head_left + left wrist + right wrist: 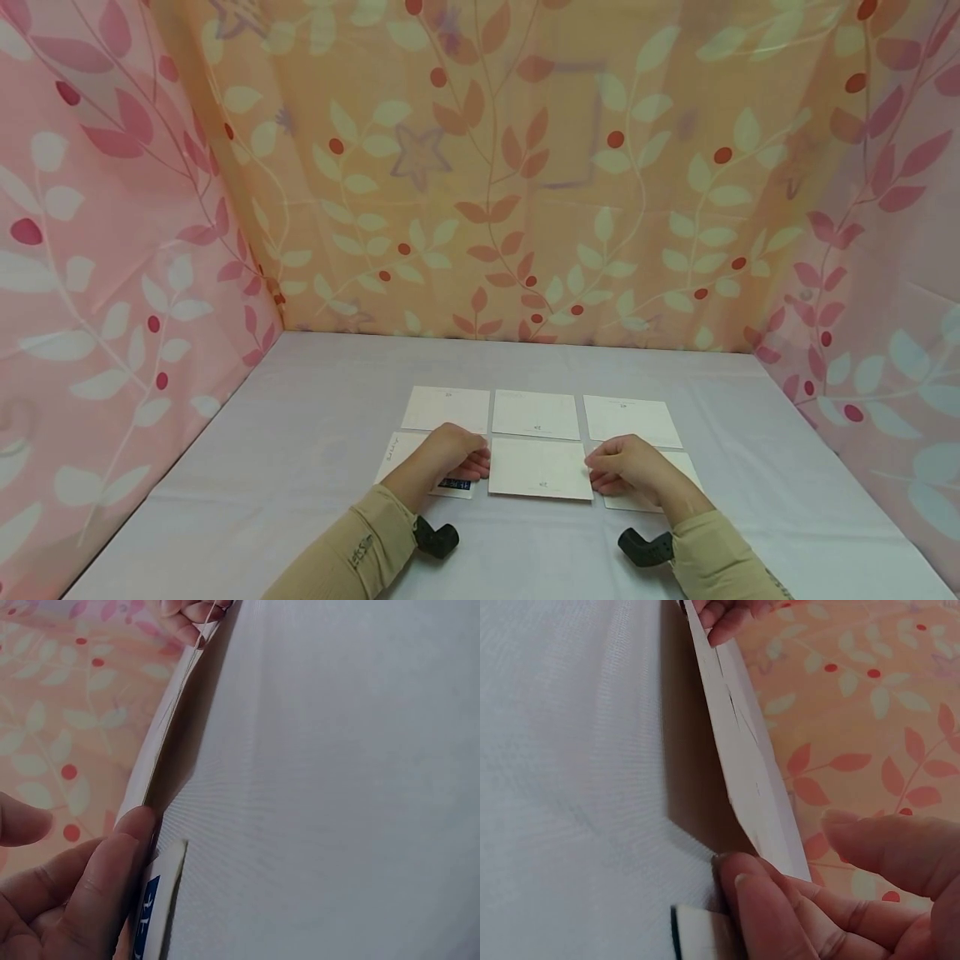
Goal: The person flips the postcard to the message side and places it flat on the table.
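Observation:
The front middle white card (542, 471) lies between my two hands, small print near its lower edge. My left hand (452, 454) touches its left edge with the fingertips. At the right edge are the fingertips of my right hand (628, 467). Both wrist views show a shadowed gap beneath the card's near edge, and each thumb apart from it. Under my left hand lies the front left card (405, 450), partly covered, with a dark blue printed block (148, 915). My right hand partly hides the front right card (681, 467).
Behind, a row of three white cards holds a left card (447, 408), a middle card (535, 415) and a right card (630, 421). They lie on a white cloth-covered table (337, 367). Leaf-patterned curtains (495, 208) enclose the back and sides.

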Motion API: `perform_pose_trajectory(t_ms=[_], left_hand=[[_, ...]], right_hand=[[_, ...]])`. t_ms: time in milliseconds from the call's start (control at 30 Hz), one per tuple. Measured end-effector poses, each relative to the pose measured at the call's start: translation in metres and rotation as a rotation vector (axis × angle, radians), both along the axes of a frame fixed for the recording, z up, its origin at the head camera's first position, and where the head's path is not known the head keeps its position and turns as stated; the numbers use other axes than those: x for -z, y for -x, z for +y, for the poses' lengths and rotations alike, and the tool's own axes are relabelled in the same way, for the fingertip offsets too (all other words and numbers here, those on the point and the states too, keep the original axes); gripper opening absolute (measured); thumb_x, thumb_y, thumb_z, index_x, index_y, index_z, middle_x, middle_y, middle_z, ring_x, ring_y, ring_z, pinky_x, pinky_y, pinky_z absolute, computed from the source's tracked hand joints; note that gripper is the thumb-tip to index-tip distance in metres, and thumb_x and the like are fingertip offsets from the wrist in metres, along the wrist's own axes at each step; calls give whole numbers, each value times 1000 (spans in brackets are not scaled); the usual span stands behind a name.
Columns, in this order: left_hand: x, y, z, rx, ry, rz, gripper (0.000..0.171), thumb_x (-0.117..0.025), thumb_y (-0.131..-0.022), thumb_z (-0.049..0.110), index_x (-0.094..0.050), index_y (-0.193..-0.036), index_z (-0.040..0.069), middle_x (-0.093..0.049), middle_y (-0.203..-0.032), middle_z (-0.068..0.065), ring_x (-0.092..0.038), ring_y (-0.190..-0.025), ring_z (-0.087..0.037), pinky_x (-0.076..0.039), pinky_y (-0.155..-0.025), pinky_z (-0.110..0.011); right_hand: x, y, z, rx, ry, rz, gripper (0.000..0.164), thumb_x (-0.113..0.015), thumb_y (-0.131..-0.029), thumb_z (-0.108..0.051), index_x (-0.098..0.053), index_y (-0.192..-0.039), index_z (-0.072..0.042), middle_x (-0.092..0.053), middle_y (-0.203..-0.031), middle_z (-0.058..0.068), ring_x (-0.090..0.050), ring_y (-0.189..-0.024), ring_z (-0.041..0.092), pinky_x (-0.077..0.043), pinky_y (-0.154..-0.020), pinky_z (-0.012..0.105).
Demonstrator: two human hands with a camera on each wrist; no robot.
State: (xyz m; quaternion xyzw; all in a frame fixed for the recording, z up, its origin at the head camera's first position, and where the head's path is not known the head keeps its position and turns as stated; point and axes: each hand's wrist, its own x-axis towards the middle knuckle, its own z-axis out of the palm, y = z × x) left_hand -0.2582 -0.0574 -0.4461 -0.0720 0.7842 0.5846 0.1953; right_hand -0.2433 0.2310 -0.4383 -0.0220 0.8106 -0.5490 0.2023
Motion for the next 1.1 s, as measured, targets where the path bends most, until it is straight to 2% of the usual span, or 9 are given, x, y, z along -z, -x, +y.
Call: perform_pose_trajectory(t_ms=[400,1100], left_hand=[[-4,-1,-1,-6,9,-5,23,-56,-89,19,-67,-86,-1,-68,-73,-11,-67,-63,-18,-53,-55,-24],[-4,-1,-4,7,-22,11,21,-57,-87,18,-65,-89,-1,-68,-75,-11,-67,-64,-19,-53,-55,-25]], right_hand=[[0,0,0,-27,15,13,23,-63,-85,-13,-62,-95,8,-65,-77,10,-62,-65,15,-54,-61,29],[-6,1,-4,19,-95,55,21,-63,-86,-16,-63,-94,3,-65,-76,9,-61,-65,17,-54,-61,30]])
